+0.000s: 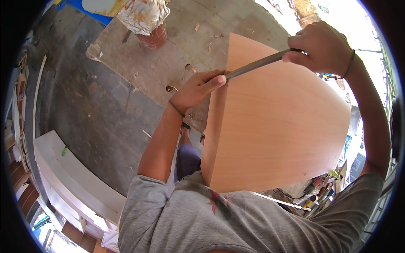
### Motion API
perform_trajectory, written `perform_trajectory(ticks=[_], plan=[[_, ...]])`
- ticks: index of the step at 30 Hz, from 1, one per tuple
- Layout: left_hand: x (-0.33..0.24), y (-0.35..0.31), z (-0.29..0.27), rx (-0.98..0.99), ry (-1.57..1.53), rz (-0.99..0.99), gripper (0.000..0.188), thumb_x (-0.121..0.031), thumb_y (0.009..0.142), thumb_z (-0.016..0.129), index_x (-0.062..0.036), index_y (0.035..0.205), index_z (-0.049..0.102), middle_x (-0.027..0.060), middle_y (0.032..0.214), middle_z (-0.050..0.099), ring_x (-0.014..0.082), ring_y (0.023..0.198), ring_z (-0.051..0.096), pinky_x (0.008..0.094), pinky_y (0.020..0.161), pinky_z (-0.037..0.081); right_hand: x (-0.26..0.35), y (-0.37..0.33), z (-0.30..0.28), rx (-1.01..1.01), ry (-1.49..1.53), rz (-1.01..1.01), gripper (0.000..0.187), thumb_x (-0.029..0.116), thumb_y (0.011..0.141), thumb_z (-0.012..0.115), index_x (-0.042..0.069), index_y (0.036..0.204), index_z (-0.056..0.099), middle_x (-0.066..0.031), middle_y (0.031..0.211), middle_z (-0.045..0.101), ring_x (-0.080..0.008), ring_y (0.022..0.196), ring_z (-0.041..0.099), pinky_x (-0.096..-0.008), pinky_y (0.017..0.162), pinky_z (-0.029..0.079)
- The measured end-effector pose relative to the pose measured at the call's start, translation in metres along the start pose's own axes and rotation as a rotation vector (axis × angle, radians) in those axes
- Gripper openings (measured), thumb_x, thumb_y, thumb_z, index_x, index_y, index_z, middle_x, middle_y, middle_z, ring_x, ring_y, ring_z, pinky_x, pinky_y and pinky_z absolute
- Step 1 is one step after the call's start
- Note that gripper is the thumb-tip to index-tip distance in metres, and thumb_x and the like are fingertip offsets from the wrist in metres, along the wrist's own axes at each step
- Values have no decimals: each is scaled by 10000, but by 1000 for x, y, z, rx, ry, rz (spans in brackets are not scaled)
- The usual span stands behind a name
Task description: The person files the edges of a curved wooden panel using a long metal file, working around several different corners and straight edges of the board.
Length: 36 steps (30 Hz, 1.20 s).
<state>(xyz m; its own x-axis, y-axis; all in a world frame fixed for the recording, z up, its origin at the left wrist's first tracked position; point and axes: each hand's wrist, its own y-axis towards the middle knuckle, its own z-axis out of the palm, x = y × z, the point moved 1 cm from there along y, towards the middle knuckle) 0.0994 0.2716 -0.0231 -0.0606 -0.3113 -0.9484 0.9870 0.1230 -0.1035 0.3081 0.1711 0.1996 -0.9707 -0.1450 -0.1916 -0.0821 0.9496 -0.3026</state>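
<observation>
A long flat grey metal file (259, 63) slants across the far corner of a wooden box-like piece (278, 122) with a light wood-grain surface. My right hand (322, 48) is closed around the file's dark handle end, out over the panel's far right side. At the other end, my left hand (200, 88) pinches the file's tip between thumb and fingers, right at the panel's left edge. The file lies at or just above that edge; I cannot tell whether it touches. The piece stands close against my body, its narrow left side facing the floor area.
A worn work table (177, 55) lies beyond, bearing a reddish-brown bucket (152, 38) topped with a crumpled stained cloth (143, 14). White cabinet-like boards (80, 177) stand at left. Tools and cords (312, 189) crowd the lower right.
</observation>
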Motion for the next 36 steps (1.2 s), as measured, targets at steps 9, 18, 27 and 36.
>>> perform_trajectory(ticks=[9,18,27,36], plan=[[29,-9,-17,-69,-160,-74,417,-275,980,564,12,1282,581,39,1214,636,125,1167,539,314,1055,368,-1,26,30,163,43,71,459,468,891,575,79,649,599,-111,542,508,-301,670,568,-425,641,462],[-7,-4,-13,-201,323,214,525,-294,939,623,6,1346,481,141,1384,507,209,1276,471,362,1056,363,8,21,-17,249,53,175,436,406,877,607,56,618,596,-124,495,466,-315,553,516,-424,601,448],[2,7,7,-249,258,83,677,-497,945,536,47,1343,464,235,1328,535,315,1244,513,357,1027,392,10,5,-26,425,-2,292,446,454,912,550,70,721,672,-109,696,593,-290,707,597,-438,645,486],[37,12,-12,-239,279,143,810,-561,903,566,66,1384,386,218,1372,468,310,1303,433,394,1089,318,18,17,3,400,98,323,478,463,923,524,72,684,662,-102,632,600,-282,674,608,-429,665,502]])
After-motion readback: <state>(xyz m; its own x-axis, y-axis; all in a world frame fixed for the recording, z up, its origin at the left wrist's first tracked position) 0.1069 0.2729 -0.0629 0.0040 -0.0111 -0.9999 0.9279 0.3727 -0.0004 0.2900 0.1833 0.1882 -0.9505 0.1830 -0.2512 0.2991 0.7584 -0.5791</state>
